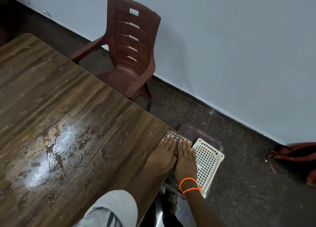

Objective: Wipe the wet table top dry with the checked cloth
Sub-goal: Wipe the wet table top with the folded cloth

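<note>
Hands: two are counted, side by side at about 4 o'clock in the view. The left hand (pixel 165 155) and the right hand (pixel 184 160) are laid flat, fingers straight and close together, pressed down on the cloth at the table's corner; the two hands are touching along their inner edges.
Wrist: two orange thread bands (pixel 189 185) are seen round the right wrist; a grey sleeve (pixel 113 208) covers the left forearm at 6 o'clock.
Cloth: one checked cloth (pixel 173 137), green and white, is folded small and held under the fingertips at the table's right corner, partly hidden by both hands.
Table: one wood-grain table top (pixel 71 93) fills the view from 9 o'clock to centre. A glossy wet patch (pixel 56 144) with scattered droplets is noted at about 8 o'clock, well apart from the cloth.
Basket: one white perforated plastic basket (pixel 207 163) is seen just beside the right hand, past the table edge, at 4 o'clock.
Chairs: one brown plastic chair (pixel 131 45) is counted at 12 o'clock, near the table's far edge.
Room: a dark speckled floor (pixel 239 158) meets a pale blue wall (pixel 230 47). One red bag (pixel 297 156) lies at 3 o'clock by the wall.
</note>
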The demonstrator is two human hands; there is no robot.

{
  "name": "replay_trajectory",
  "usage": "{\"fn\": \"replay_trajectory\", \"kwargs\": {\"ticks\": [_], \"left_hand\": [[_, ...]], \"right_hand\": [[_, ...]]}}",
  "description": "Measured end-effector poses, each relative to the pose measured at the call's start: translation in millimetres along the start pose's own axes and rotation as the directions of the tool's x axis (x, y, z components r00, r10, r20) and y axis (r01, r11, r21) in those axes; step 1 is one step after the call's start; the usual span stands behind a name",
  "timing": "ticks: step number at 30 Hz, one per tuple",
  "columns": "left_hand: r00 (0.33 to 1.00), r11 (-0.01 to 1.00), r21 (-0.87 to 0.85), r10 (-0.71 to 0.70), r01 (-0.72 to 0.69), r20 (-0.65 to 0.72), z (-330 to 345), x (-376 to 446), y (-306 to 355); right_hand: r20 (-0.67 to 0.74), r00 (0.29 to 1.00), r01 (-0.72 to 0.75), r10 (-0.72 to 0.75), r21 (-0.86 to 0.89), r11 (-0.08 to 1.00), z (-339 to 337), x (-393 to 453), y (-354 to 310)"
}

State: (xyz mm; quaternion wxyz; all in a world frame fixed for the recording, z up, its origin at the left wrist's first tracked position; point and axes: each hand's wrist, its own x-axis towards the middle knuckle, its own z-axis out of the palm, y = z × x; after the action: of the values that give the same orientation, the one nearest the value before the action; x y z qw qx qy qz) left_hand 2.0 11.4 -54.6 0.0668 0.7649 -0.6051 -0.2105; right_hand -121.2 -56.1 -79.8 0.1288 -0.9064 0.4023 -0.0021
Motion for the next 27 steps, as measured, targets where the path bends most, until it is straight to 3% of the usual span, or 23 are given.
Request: {"fn": "replay_trajectory", "kwargs": {"ticks": [9, 17, 27], "left_hand": [[0.999, 0.999, 0.028, -0.037, 0.038, -0.02, -9, 7, -35], [1.0, 0.979, -0.204, -0.013, 0.009, -0.015, 9, -54, -16], [0.995, 0.988, -0.139, -0.075, 0.066, -0.061, -5, -28, -19]], "right_hand": [[0.008, 0.999, 0.038, -0.038, 0.005, 0.999, 9, 29, -28], [0.044, 0.994, 0.103, -0.104, 0.029, 0.994, 13, -39, -19], [0.04, 0.996, 0.074, -0.075, 0.025, 0.997, 12, 4, -26]]}}
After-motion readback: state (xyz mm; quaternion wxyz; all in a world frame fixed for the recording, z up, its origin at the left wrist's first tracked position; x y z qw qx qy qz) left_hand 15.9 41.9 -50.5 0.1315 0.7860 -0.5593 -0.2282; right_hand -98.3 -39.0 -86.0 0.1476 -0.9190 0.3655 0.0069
